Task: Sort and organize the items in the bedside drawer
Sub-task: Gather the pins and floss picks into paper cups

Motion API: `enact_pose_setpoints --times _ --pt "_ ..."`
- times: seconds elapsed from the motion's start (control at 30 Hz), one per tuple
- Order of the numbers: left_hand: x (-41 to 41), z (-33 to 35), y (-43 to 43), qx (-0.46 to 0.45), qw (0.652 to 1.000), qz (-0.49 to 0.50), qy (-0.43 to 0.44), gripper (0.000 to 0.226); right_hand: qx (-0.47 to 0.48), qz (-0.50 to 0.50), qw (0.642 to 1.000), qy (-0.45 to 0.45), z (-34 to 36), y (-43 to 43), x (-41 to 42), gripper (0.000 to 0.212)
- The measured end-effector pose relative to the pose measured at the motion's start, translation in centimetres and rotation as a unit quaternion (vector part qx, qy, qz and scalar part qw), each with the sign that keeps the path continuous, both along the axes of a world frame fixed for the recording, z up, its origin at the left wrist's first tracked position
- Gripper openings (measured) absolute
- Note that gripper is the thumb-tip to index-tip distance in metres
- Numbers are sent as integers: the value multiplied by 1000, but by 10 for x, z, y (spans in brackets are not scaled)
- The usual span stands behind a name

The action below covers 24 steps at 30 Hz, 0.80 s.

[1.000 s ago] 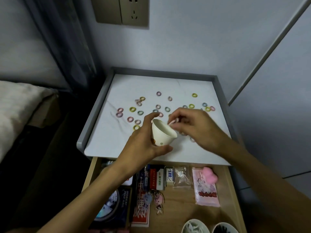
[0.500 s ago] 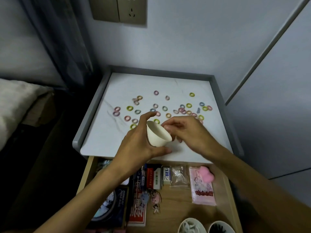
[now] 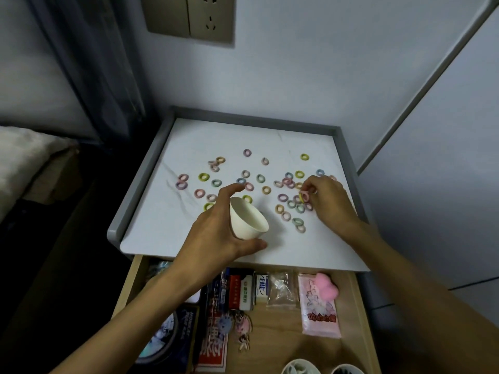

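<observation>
Nearest you, below both forearms, the open wooden drawer (image 3: 272, 344) holds small boxes, a clear plastic bag (image 3: 280, 290) and a pink printed packet (image 3: 320, 314). Two round bowls (image 3: 298, 369) sit at its near edge.

Above the drawer, your hands are apart. Your left hand (image 3: 216, 233) grips a small white paper cup (image 3: 247, 218), thumb beneath and fingers over the top, its mouth tilted toward your right hand. Your right hand (image 3: 328, 203) pinches a pink ring (image 3: 305, 197) between thumb and fingertips, just above the white marble-look tabletop (image 3: 167, 228).

Small pastel rings (image 3: 266, 189) lie scattered on that top. They are thickest just beside your right fingertips and thinner beyond your left hand. They probably belong in the cup before it goes into the drawer.

To do this step well, carry the cup closer to your right hand and keep its mouth angled toward that hand. Clear the cluster by your fingertips first. Then work outward to the strays beyond your left hand.

A beige wall socket (image 3: 190, 17) is farthest away, above both hands.

The bowls are cut off by the frame, so their contents are unclear. Your left forearm covers part of the drawer. The cup's inside shows no rings you could count. A yellow ring touching the pinched one may or may not be held.
</observation>
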<state>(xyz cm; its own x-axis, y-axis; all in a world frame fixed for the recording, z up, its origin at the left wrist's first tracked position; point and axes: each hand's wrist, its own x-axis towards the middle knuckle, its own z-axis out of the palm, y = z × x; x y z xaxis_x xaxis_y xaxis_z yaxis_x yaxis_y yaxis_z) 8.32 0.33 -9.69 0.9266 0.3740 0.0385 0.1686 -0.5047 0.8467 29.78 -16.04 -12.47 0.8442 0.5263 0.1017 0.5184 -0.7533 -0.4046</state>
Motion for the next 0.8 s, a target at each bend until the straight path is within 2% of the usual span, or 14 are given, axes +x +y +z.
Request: enact_pose_setpoints --times 0.23,0.3,0.47,0.53,0.67,0.8 --pt "0 -1 1 -1 1000 -1 -1 95 15 -17 1000 21 7 -4 4 7" --pt "0 -1 0 -2 1000 -3 -2 95 59 -29 998 21 14 -4 6 2" --pt "1 -2 0 -4 1000 2 5 95 195 -21 979 49 43 3 -1 6" --pt "2 -1 -1 -6 1000 0 5 96 242 13 966 88 60 12 -17 8" --pt "4 -1 -3 -6 1000 -4 5 96 246 133 941 190 77 32 -69 11" --pt "6 -3 -4 -12 1000 -13 -10 98 119 274 937 184 68 41 -98 29"
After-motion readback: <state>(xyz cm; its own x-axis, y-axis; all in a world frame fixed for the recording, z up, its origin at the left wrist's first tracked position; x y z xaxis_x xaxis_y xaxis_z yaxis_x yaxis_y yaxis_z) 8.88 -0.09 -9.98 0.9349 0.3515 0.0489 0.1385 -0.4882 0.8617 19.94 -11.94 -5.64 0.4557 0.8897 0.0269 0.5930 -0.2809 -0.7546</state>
